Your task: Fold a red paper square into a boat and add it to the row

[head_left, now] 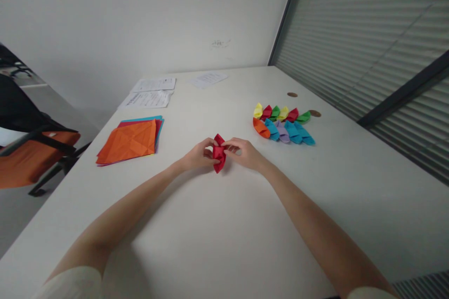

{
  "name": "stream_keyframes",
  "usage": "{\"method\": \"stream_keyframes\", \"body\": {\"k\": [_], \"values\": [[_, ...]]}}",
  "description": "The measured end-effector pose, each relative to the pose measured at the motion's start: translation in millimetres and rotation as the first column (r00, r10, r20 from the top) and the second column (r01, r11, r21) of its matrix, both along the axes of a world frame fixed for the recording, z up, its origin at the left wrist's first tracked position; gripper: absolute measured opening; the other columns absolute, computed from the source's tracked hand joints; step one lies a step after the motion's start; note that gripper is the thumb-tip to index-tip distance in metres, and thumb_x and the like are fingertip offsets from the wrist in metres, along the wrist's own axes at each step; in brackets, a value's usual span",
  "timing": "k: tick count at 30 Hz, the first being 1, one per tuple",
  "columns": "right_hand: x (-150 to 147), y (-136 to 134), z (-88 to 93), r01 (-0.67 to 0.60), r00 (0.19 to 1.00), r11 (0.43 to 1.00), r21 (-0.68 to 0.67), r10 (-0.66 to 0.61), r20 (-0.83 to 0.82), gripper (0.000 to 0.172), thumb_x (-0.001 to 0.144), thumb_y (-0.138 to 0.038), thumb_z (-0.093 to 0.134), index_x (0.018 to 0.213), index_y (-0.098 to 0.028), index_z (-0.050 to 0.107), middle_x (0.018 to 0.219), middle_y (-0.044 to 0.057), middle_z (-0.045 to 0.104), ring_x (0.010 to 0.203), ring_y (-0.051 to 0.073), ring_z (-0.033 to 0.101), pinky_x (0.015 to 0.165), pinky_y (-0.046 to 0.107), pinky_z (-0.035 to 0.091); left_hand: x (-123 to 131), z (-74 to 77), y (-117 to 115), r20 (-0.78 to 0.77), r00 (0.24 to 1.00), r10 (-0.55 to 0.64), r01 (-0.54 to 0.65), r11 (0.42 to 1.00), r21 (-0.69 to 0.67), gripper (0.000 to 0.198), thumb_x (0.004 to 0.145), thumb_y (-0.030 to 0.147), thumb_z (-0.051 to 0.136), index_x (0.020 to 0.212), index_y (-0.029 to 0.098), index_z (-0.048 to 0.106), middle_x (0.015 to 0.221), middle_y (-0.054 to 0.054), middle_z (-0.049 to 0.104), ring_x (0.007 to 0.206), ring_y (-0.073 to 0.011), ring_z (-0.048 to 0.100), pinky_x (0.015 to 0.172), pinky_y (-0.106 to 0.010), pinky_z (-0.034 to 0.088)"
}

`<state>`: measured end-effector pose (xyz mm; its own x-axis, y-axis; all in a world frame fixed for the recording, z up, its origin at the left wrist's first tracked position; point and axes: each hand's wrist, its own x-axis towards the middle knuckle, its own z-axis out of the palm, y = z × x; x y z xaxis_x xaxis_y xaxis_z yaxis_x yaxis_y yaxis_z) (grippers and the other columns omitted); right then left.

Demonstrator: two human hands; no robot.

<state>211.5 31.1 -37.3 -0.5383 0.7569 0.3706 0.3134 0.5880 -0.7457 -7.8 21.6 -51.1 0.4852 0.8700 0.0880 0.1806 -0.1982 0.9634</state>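
Note:
Between my two hands, just above the middle of the white table, is a red folded paper piece (219, 153), pointed at its far and near ends with a squarish centre. My left hand (199, 154) pinches its left side, thumb near and fingers far. On the right edge, my right hand (243, 152) grips it with thumb and fingertips. To the right lie two overlapping rows of similar folded paper pieces (282, 131), in yellow, red, green, orange, blue and lilac. A stack of square paper sheets (129, 140) rests at the left, a creased orange sheet on top.
Printed papers (149, 98) lie at the far left of the table (224, 224), another printed sheet (209, 79) farther back. Round brown discs (292, 95) sit near the right edge, beside a window with blinds (368, 37). An orange-seated chair (38, 154) stands left of the table.

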Motion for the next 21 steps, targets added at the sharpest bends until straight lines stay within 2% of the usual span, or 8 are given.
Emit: {"method": "stream_keyframes", "body": {"k": [2, 4, 9, 13, 17, 21], "values": [[-6, -3, -4.7, -0.001, 1.0, 0.995, -0.098, -0.001, -0.019, 0.031, 0.081, -0.019, 0.062, 0.111, -0.018, 0.064, 0.099, 0.006, 0.069, 0.075, 0.013, 0.064, 0.069, 0.027, 0.053, 4, -2.1, -1, -0.034, 0.996, 0.078, -0.077, 0.996, 0.034, 0.044, 0.07, 0.022, 0.075, 0.105, 0.018, 0.05, 0.103, -0.005, 0.061, 0.068, -0.0098, 0.063, 0.061, -0.025, 0.052], [-12, -7, -9.1, 0.01, 1.0, 0.994, -0.111, -0.007, 0.02, 0.035, 0.077, -0.016, 0.064, 0.111, -0.017, 0.062, 0.1, 0.006, 0.069, 0.078, 0.014, 0.064, 0.072, 0.028, 0.053, 7, -3.9, -3, -0.072, 0.992, 0.108, -0.103, 0.993, 0.065, 0.04, 0.071, 0.018, 0.071, 0.105, 0.018, 0.05, 0.101, -0.005, 0.062, 0.067, -0.0101, 0.063, 0.06, -0.024, 0.051], [-21, -13, -13.0, 0.145, 0.964, 0.989, 0.007, -0.143, 0.223, 0.034, 0.073, -0.013, 0.065, 0.106, -0.017, 0.062, 0.101, 0.007, 0.069, 0.087, 0.018, 0.063, 0.082, 0.034, 0.048, 10, -6.9, -6, -0.18, 0.975, 0.127, -0.107, 0.987, 0.119, 0.039, 0.07, 0.012, 0.064, 0.106, 0.016, 0.05, 0.09, -0.005, 0.065, 0.065, -0.0122, 0.063, 0.057, -0.024, 0.05], [-20, -12, -12.2, 0.188, 0.94, 0.981, 0.039, -0.191, 0.281, 0.034, 0.073, -0.016, 0.067, 0.107, -0.018, 0.062, 0.104, 0.007, 0.068, 0.088, 0.019, 0.063, 0.083, 0.034, 0.047, 8, -7.2, -6, -0.269, 0.949, 0.167, -0.107, 0.969, 0.224, 0.041, 0.07, 0.015, 0.065, 0.109, 0.015, 0.053, 0.082, -0.004, 0.067, 0.066, -0.0131, 0.063, 0.062, -0.026, 0.05], [-16, -8, -15.8, 0.172, 0.959, 0.985, 0.0, -0.168, 0.227, 0.036, 0.072, -0.018, 0.068, 0.108, -0.019, 0.063, 0.102, 0.006, 0.069, 0.088, 0.019, 0.063, 0.083, 0.033, 0.047, 5, -7.7, -3, -0.279, 0.943, 0.178, -0.103, 0.958, 0.266, 0.039, 0.071, 0.019, 0.066, 0.109, 0.016, 0.056, 0.092, -0.007, 0.069, 0.071, -0.0133, 0.063, 0.065, -0.026, 0.05], [-11, -2, -21.3, 0.097, 0.993, 0.984, -0.152, -0.086, 0.077, 0.04, 0.072, -0.013, 0.064, 0.112, -0.019, 0.062, 0.1, 0.005, 0.07, 0.083, 0.016, 0.064, 0.081, 0.031, 0.05, 4, -6.3, -2, -0.308, 0.933, 0.185, -0.1, 0.957, 0.272, 0.037, 0.074, 0.026, 0.068, 0.108, 0.015, 0.056, 0.091, -0.007, 0.068, 0.074, -0.0156, 0.063, 0.071, -0.031, 0.052]]}}
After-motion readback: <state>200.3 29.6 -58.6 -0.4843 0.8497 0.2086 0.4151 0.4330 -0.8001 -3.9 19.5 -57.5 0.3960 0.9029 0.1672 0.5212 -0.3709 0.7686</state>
